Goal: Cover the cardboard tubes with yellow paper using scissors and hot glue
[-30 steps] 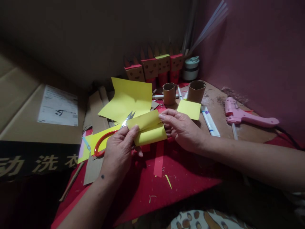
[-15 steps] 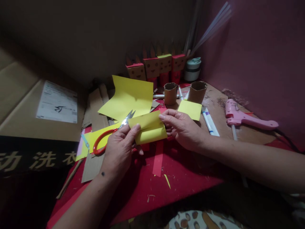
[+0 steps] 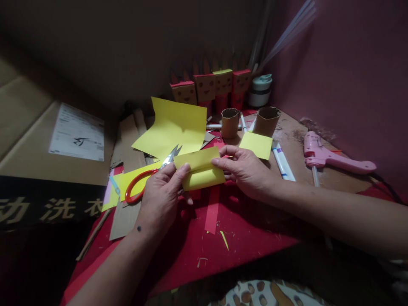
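Between both hands is a piece of yellow paper [image 3: 204, 180], its lower part folded or curled over. My left hand [image 3: 162, 187] pinches its left end, thumb on top. At the right end, my right hand [image 3: 244, 170] grips it with thumb and fingers. Red-handled scissors [image 3: 135, 187] lie just beyond my left hand, blades pointing away, partly covered by it. A large yellow sheet [image 3: 178, 127] rests behind the held piece. Beyond my right hand, a small yellow square [image 3: 256, 145] leans by two cardboard tubes [image 3: 230, 124].
A pink glue gun [image 3: 331, 157] lies at the right, near markers [image 3: 279, 159]. Cardboard figures with drawn faces [image 3: 205, 87] stand at the back beside a lidded cup [image 3: 260, 90]. A big cardboard box [image 3: 28, 140] flanks the left. Paper scraps dot the red cloth [image 3: 178, 263].
The view has shifted slightly. My right thumb has moved a little lower along the paper's right end, and the upper flap lies closer to the curled part. Both hands still hold the paper.
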